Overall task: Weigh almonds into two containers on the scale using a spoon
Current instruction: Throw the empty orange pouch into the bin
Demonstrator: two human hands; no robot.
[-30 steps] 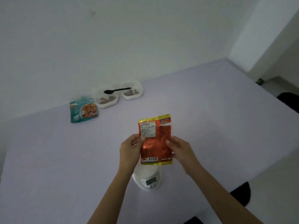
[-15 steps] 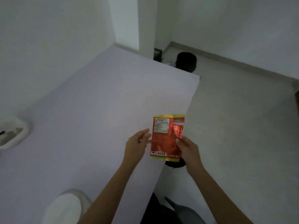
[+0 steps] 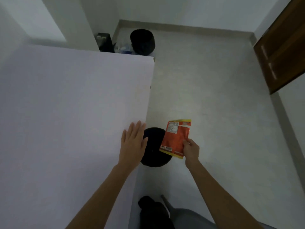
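Left hand [image 3: 133, 142] released, now spread at table [image 3: 66, 113] edge | right hand [image 3: 191, 150] pinches orange packet [image 3: 175, 138], seemingly over bin [image 3: 153, 146]

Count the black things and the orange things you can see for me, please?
Black: 3, the round bin by the table edge, the round tub in the far corner, and the box beside it.
Orange: 1, the packet in the right hand.
Total: 4.
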